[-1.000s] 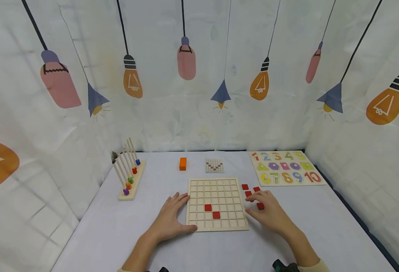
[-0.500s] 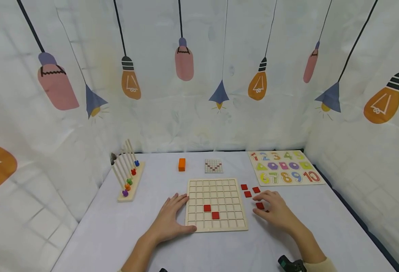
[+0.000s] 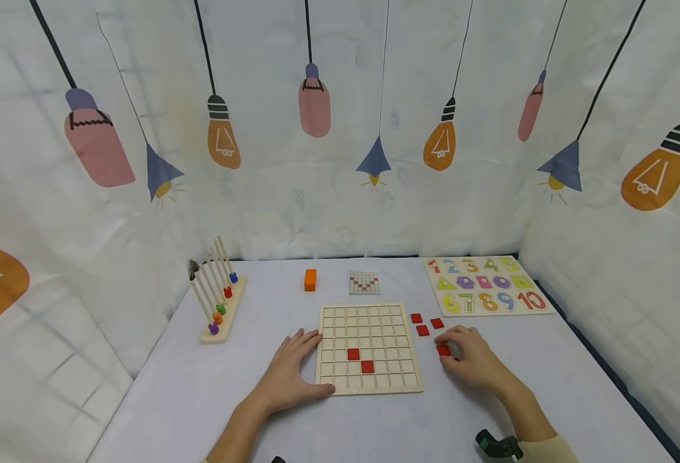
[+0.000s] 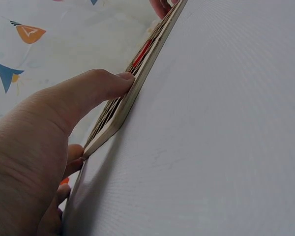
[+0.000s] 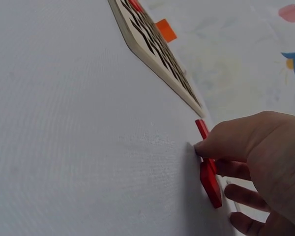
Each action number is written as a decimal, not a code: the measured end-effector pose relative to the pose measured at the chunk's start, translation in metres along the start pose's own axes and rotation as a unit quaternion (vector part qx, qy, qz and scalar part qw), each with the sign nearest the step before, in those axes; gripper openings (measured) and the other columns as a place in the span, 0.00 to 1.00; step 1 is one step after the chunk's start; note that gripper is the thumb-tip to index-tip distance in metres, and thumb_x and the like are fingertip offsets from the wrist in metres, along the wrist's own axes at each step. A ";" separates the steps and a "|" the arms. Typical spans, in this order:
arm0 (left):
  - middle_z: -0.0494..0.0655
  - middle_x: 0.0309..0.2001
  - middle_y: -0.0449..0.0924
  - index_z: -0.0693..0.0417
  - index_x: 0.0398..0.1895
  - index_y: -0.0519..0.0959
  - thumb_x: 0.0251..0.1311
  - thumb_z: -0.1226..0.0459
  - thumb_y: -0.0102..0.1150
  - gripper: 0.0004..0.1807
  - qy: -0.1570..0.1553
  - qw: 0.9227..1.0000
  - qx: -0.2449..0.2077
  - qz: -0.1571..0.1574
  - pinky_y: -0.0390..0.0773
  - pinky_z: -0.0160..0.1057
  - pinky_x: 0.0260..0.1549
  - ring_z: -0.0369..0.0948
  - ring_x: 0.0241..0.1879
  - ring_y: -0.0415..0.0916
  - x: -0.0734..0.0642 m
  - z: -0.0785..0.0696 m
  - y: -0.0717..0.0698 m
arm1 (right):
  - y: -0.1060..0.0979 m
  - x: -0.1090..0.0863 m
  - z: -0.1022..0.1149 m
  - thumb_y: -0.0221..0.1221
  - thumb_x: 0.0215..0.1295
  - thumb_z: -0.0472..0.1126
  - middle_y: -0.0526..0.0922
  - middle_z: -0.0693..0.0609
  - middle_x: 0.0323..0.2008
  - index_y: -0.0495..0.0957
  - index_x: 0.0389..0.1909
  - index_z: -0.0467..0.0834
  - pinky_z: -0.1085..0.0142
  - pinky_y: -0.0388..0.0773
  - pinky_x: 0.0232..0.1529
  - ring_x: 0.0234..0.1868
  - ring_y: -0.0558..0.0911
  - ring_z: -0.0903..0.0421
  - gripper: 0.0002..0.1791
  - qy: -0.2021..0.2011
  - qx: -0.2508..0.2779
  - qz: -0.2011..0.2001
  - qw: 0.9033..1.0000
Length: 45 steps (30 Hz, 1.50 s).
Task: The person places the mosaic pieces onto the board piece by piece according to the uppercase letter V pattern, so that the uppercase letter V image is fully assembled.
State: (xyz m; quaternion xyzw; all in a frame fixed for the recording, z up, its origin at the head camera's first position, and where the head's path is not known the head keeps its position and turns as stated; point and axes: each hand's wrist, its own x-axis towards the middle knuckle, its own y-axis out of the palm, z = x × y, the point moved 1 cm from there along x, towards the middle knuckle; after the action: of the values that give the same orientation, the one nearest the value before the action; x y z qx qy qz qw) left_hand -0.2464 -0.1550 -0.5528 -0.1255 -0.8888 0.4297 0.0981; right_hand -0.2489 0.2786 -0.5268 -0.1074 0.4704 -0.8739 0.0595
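Observation:
My left hand (image 3: 287, 370) is spread at the left side of a wooden grid board (image 3: 396, 384), its fingertips along the left edge. In the left wrist view the thumb (image 4: 103, 84) presses on the board's front rim. Two red square tiles lie in the grid, an upper one (image 3: 353, 354) and a lower one (image 3: 367, 366). Right of the board, my right hand (image 3: 474, 359) pinches a red tile (image 3: 443, 350) low at the table, between thumb and index finger. In the right wrist view, another red tile (image 5: 211, 185) lies under this hand, hidden in the head view.
Several loose red tiles (image 3: 422, 330) lie off the board's right edge. Behind it are a small pattern card (image 3: 365, 283) and an orange block (image 3: 311, 280). A peg stand with coloured beads (image 3: 224, 312) is at left, a number puzzle board (image 3: 488, 286) at back right.
My right hand has moved right, away from the board's edge, and its thumb and index finger have closed in around a red tile. The left hand and the board stay in place.

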 end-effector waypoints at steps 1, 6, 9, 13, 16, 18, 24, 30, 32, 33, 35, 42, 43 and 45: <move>0.37 0.87 0.65 0.40 0.85 0.70 0.44 0.26 0.80 0.64 0.001 1.000 0.000 -0.001 0.45 0.64 0.91 0.50 0.92 0.48 0.000 0.000 0.000 | 0.000 0.000 0.000 0.76 0.67 0.38 0.87 0.59 0.54 0.90 0.54 0.55 0.47 0.82 0.61 0.59 0.76 0.53 0.16 -0.001 -0.001 -0.002 1.000; 0.37 0.87 0.65 0.40 0.85 0.70 0.44 0.26 0.80 0.64 0.003 1.000 -0.002 0.000 0.45 0.63 0.91 0.50 0.92 0.48 0.000 0.000 0.000 | 0.003 0.001 -0.003 0.76 0.67 0.39 0.87 0.60 0.52 0.91 0.51 0.56 0.47 0.82 0.61 0.58 0.76 0.53 0.14 -0.003 -0.009 -0.017 1.000; 0.37 0.87 0.65 0.40 0.85 0.70 0.44 0.26 0.80 0.64 0.002 1.000 -0.003 0.000 0.45 0.63 0.91 0.50 0.92 0.48 0.000 0.000 0.000 | 0.005 0.002 -0.004 0.77 0.67 0.41 0.87 0.61 0.50 0.91 0.51 0.56 0.47 0.83 0.62 0.58 0.77 0.53 0.13 0.000 -0.013 -0.025 1.000; 0.37 0.87 0.65 0.40 0.85 0.70 0.44 0.26 0.80 0.64 0.000 1.000 -0.003 -0.001 0.45 0.63 0.91 0.50 0.92 0.48 0.000 0.001 0.000 | 0.007 0.003 -0.005 0.78 0.67 0.43 0.87 0.61 0.50 0.92 0.51 0.56 0.48 0.84 0.61 0.57 0.77 0.53 0.13 -0.001 -0.014 -0.033 0.999; 0.37 0.87 0.65 0.40 0.85 0.70 0.44 0.26 0.80 0.64 0.001 1.000 -0.003 -0.001 0.45 0.63 0.91 0.50 0.92 0.48 0.000 0.001 0.000 | 0.008 0.003 -0.005 0.78 0.67 0.43 0.87 0.60 0.50 0.92 0.51 0.55 0.48 0.84 0.60 0.56 0.77 0.53 0.13 -0.005 -0.013 -0.035 0.999; 0.37 0.87 0.65 0.41 0.85 0.70 0.44 0.27 0.80 0.64 0.002 1.000 -0.004 -0.001 0.45 0.63 0.91 0.50 0.92 0.48 0.000 0.001 0.000 | 0.009 0.004 -0.006 0.78 0.67 0.43 0.88 0.60 0.50 0.92 0.52 0.55 0.48 0.84 0.62 0.57 0.77 0.54 0.14 -0.001 -0.012 -0.035 0.999; 0.38 0.86 0.66 0.41 0.85 0.70 0.44 0.27 0.80 0.64 0.003 1.000 -0.006 -0.002 0.45 0.63 0.91 0.51 0.92 0.48 0.000 0.001 0.000 | 0.008 0.004 -0.006 0.78 0.68 0.42 0.88 0.61 0.51 0.91 0.53 0.56 0.46 0.83 0.63 0.59 0.77 0.54 0.15 0.001 -0.008 -0.033 0.999; 0.37 0.86 0.66 0.41 0.85 0.70 0.44 0.27 0.80 0.64 0.002 1.000 -0.006 -0.002 0.45 0.63 0.91 0.50 0.92 0.48 0.000 0.001 0.000 | 0.007 0.005 -0.005 0.77 0.68 0.44 0.88 0.62 0.51 0.92 0.54 0.56 0.49 0.84 0.61 0.58 0.77 0.55 0.15 0.002 -0.010 -0.030 1.000; 0.37 0.86 0.65 0.40 0.85 0.70 0.44 0.27 0.80 0.64 0.002 1.000 -0.005 -0.001 0.45 0.63 0.91 0.50 0.92 0.48 0.000 0.001 0.000 | 0.006 0.006 -0.004 0.78 0.68 0.44 0.88 0.62 0.51 0.92 0.54 0.55 0.50 0.84 0.61 0.57 0.78 0.55 0.15 -0.001 -0.007 -0.031 0.999; 0.37 0.86 0.65 0.41 0.85 0.70 0.44 0.27 0.80 0.64 0.002 1.000 -0.006 -0.002 0.45 0.63 0.91 0.51 0.92 0.48 0.000 0.002 0.000 | 0.006 0.007 -0.003 0.77 0.68 0.44 0.88 0.61 0.50 0.92 0.55 0.54 0.49 0.84 0.60 0.56 0.78 0.55 0.15 -0.005 -0.005 -0.032 0.999; 0.37 0.86 0.66 0.41 0.85 0.70 0.44 0.27 0.80 0.64 0.002 1.000 -0.005 -0.002 0.45 0.63 0.91 0.51 0.92 0.48 0.000 0.002 0.000 | 0.006 0.008 -0.002 0.77 0.69 0.44 0.87 0.61 0.50 0.92 0.55 0.54 0.49 0.85 0.61 0.57 0.78 0.55 0.15 -0.006 -0.001 -0.033 0.999; 0.37 0.87 0.65 0.41 0.85 0.70 0.44 0.27 0.81 0.64 0.002 1.000 -0.005 0.001 0.44 0.63 0.91 0.50 0.92 0.47 0.000 0.001 0.000 | 0.007 0.017 0.007 0.77 0.70 0.46 0.87 0.56 0.54 0.91 0.58 0.54 0.39 0.85 0.68 0.61 0.81 0.49 0.17 -0.012 0.012 -0.035 0.999; 0.37 0.87 0.65 0.41 0.85 0.70 0.44 0.27 0.81 0.64 0.003 1.000 -0.005 0.001 0.44 0.63 0.91 0.50 0.92 0.47 0.000 0.002 0.000 | 0.008 0.019 0.009 0.77 0.70 0.46 0.87 0.56 0.55 0.91 0.58 0.54 0.39 0.84 0.68 0.62 0.81 0.49 0.17 -0.014 0.014 -0.034 0.999; 0.37 0.87 0.64 0.40 0.85 0.70 0.44 0.27 0.80 0.64 0.001 1.000 -0.003 0.002 0.44 0.63 0.92 0.49 0.92 0.47 0.000 0.002 0.001 | 0.009 0.024 0.014 0.77 0.70 0.45 0.88 0.57 0.54 0.91 0.58 0.54 0.41 0.84 0.68 0.61 0.82 0.50 0.17 -0.016 0.021 -0.032 0.999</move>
State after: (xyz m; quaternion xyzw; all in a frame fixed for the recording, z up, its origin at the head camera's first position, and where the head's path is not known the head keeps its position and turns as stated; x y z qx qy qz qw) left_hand -0.2470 -0.1559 -0.5542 -0.1282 -0.8895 0.4274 0.0982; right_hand -0.2686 0.2575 -0.5240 -0.1351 0.4471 -0.8833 0.0415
